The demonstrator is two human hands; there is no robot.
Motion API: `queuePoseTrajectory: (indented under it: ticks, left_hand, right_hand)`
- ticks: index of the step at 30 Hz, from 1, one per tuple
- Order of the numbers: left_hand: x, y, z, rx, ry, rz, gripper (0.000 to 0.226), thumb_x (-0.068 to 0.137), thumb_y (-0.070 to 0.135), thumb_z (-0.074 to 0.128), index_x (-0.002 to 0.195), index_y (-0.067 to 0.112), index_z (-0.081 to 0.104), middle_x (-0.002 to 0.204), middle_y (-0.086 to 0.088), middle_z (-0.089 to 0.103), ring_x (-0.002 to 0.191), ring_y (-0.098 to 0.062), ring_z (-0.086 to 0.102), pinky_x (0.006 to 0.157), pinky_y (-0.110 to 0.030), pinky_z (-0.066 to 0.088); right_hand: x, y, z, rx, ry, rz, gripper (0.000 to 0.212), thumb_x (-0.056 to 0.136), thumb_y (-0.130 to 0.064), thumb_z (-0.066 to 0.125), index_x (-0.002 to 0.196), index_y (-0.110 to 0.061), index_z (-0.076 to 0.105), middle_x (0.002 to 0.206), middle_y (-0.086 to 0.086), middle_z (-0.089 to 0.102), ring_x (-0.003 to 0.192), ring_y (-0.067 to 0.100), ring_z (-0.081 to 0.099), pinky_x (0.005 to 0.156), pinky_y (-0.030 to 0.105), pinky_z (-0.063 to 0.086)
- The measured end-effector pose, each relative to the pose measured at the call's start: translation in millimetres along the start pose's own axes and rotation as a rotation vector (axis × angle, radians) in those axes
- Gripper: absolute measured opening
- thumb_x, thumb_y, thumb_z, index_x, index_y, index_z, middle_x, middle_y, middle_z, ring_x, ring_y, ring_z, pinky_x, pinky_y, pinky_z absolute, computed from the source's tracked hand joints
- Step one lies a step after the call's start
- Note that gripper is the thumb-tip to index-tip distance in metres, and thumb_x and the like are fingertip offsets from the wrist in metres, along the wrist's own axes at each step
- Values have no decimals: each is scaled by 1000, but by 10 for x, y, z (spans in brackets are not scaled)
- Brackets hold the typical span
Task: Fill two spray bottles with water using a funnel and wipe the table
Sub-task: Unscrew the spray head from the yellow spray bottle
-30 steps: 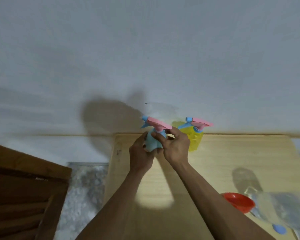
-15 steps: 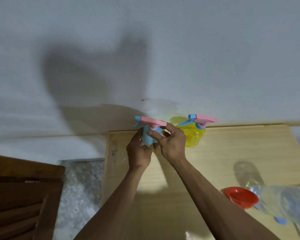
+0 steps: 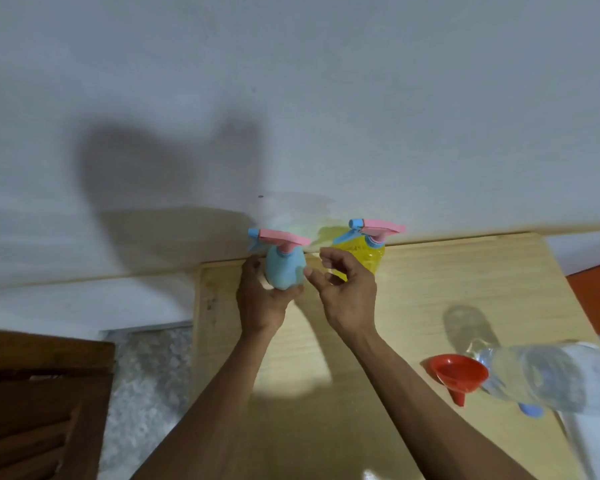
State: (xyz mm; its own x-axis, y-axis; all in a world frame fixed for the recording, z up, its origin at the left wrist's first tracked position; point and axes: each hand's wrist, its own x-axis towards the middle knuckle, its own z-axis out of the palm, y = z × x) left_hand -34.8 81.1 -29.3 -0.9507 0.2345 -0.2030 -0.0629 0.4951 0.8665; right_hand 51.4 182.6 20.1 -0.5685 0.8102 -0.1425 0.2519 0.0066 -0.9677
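Observation:
My left hand (image 3: 262, 299) grips the body of a light blue spray bottle (image 3: 284, 268) with a pink and blue trigger head, at the far left of the wooden table (image 3: 465, 271). Just to its right my right hand (image 3: 347, 292) hovers with loosely curled fingers, off the bottle and holding nothing. Behind that hand a yellow spray bottle (image 3: 373, 249) with the same kind of head stands against the wall. A red funnel (image 3: 459, 374) lies on its side at the right, next to a clear plastic water bottle (image 3: 548, 375) lying down.
A blue bottle cap (image 3: 532, 409) lies under the clear bottle near the table's right front. A dark wooden piece of furniture (image 3: 39, 403) stands to the left, across a strip of speckled floor (image 3: 146, 382). The white wall runs right behind the table.
My right hand has come off the blue bottle's trigger head and moved right, fingers loosened. My left hand still holds the bottle's body. The view has shifted slightly.

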Motion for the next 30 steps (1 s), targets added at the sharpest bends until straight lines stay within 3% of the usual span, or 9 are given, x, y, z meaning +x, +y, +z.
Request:
queuePoseTrajectory:
  ticks: [3,6,9,11,14,17,21,27,30]
  left_hand:
    - [-222,-6,28,59,132,-51,57,64,17,92,104,6,53,105,-13,61,89,-27,59,71,-25,39]
    - [-508,19,210,14,67,-72,48,70,14,88,92,12,46,93,-11,57,89,-35,63,71,-25,44]
    - [-655,187,507,-80,-70,-45,50,73,9,87,111,5,54,105,-6,55,96,-26,63,67,-2,41]
    - [-646,338,688,-84,-168,-30,68,77,13,86,133,5,50,128,-5,54,104,-11,61,75,3,39]
    - [-522,468,885,-27,-206,51,86,75,30,86,147,16,41,144,-1,53,129,-13,52,104,-23,43]
    - [-424,539,988,-7,-241,122,77,73,36,80,142,25,48,136,7,62,124,-9,59,102,-39,49]
    - [-423,535,1045,17,-186,164,64,79,31,76,138,23,53,130,5,66,115,-9,62,97,-34,49]
    - [-616,516,989,0,-163,176,72,77,49,76,140,23,52,133,6,64,121,-12,60,100,-40,50]
    - [-861,536,870,-17,-150,186,73,76,52,79,138,24,52,130,11,62,117,-5,58,100,-33,50]
  right_hand:
    - [-97,36,-393,38,146,11,26,76,-12,87,93,-18,67,85,-7,65,81,7,62,73,35,58]
    - [-10,3,-764,47,235,7,36,76,-16,88,99,-22,61,89,-5,62,80,5,58,69,27,53]
    - [234,-55,-999,35,188,21,54,76,-24,88,122,-23,59,107,-9,65,92,6,60,71,13,49]
    - [407,-77,-1063,2,87,22,61,75,-28,89,129,-24,60,116,-11,67,103,7,61,77,16,52]
    - [581,-56,-1089,-13,-49,18,59,74,-26,90,127,-25,65,113,-12,70,107,3,62,84,33,56]
    - [671,-22,-1066,-12,-137,-3,46,75,-26,89,118,-25,73,101,-17,73,99,-1,63,84,37,57]
    - [722,12,-1029,25,-195,-37,22,80,-23,85,101,-22,79,86,-10,74,86,5,64,86,45,58]
    - [609,-43,-1129,66,-205,-46,22,82,-27,83,102,-21,78,94,-9,75,96,12,64,84,30,52]
    - [470,-113,-1233,91,-209,-43,18,82,-29,83,98,-22,78,86,-9,70,84,8,56,80,36,51]
